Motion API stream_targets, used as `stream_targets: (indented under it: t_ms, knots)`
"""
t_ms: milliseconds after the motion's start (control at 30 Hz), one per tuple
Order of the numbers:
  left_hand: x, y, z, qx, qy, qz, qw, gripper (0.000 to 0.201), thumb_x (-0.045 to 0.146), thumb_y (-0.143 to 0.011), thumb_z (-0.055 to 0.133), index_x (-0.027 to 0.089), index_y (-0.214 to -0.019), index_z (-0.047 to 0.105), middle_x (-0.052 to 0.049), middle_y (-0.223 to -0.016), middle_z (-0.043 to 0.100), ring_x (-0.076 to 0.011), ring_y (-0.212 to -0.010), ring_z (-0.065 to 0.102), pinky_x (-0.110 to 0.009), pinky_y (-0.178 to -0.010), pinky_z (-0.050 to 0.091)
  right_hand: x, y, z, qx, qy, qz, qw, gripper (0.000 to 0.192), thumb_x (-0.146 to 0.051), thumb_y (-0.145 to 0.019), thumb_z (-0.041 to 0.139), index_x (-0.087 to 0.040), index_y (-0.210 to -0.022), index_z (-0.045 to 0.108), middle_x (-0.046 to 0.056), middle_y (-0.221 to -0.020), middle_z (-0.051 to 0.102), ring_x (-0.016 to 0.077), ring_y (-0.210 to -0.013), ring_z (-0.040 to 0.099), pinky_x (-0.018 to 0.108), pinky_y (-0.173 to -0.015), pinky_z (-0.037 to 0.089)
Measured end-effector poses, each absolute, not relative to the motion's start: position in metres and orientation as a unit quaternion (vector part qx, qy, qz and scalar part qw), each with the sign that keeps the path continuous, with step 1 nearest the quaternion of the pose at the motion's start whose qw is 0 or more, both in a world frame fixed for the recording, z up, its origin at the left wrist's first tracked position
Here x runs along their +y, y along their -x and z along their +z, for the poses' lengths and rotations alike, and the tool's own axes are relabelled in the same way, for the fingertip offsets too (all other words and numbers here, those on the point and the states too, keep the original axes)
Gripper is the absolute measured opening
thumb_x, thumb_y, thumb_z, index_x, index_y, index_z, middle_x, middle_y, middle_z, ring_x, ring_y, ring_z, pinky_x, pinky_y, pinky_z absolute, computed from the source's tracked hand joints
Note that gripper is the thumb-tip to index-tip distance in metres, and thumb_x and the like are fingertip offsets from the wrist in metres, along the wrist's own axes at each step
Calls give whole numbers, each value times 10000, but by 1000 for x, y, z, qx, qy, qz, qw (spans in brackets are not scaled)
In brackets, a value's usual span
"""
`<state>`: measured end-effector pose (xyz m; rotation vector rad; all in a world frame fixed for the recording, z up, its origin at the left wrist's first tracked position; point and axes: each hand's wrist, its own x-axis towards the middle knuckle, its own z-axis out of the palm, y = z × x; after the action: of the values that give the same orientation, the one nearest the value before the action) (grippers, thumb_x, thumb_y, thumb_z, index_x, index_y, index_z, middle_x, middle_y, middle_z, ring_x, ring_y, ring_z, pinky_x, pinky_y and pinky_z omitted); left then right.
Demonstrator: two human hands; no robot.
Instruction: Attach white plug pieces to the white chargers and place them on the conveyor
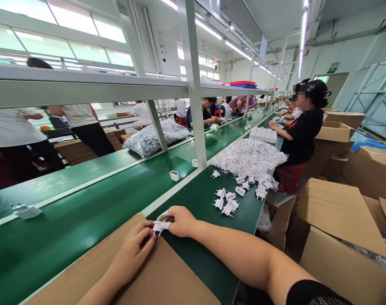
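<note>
Head view, green bench beside a conveyor belt (85,212).

Right hand (179,221): closed around a small white plug (159,226). Thumb and fingers pinch its right end; the piece pokes out to the left of the fist, with a thin prong showing below. A strip of white also shows at the top of the fist; cannot tell whether it is the same piece.

Left hand (133,250): lies flat on a brown cardboard sheet (167,275), fingers only loosely curled. Its fingertips meet the left end of the plug, so the plug sits between the two hands, at the sheet's upper edge.

Further along the bench, well apart from both hands: a small scatter of loose white plugs (227,203), then a large heap of bagged white parts (248,159).

On the belt: single white pieces, one (174,175) near the frame post (196,106).

Right of the bench: open cardboard boxes (335,228). A co-worker in a black top (302,131) works further down the same side.
</note>
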<state>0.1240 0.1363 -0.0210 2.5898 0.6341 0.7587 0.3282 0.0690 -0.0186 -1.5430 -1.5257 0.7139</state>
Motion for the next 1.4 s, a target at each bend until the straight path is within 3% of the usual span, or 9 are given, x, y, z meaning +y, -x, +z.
stream_targets:
  t_ms: [633,833,1033,1200,1300,1400]
  knots:
    - [139,-123,-26,226,-917,270,187,423,512,-1026,453,231,-817,691,-106,-1179,689,-261,-1063,659,-390,-900,581,69,-328,-20,-610,614,280,416,248,-226,-856,758,-254,-1096,816,14,-987,756,147,-803,675,223,-717,514]
    - [139,-123,-26,231,-916,265,195,438,541,-1021,460,235,-825,703,-107,-1194,685,-270,-1092,653,-405,-923,578,65,-326,-14,-608,599,288,434,353,-184,-879,729,-258,-1223,761,-6,-908,709,130,-769,622,216,-716,499]
    - [141,-124,-25,245,-906,271,214,482,577,-1028,427,238,-851,721,-99,-1192,699,-269,-1105,660,-409,-960,581,61,-326,-5,-626,626,216,412,198,-62,-860,643,-200,-944,758,10,-931,577,127,-749,499,231,-680,416]
    - [142,-123,-27,244,-905,273,215,498,586,-1030,420,239,-822,710,-93,-1193,700,-274,-1121,660,-423,-963,586,62,-326,-3,-626,622,232,409,259,-69,-882,610,-241,-1021,746,-3,-932,505,127,-743,475,230,-684,408]
    - [142,-123,-28,245,-906,270,217,493,585,-1030,427,240,-815,706,-88,-1197,696,-274,-1134,653,-430,-978,579,63,-325,-5,-616,612,249,428,207,-94,-889,637,-223,-1020,732,8,-977,545,132,-783,512,239,-727,446]
    - [143,-122,-30,245,-907,264,218,482,580,-1031,429,243,-843,718,-90,-1219,688,-278,-1166,639,-442,-1004,566,63,-323,-7,-600,580,289,469,263,-154,-891,700,-215,-1146,693,9,-990,603,128,-790,558,243,-750,485]
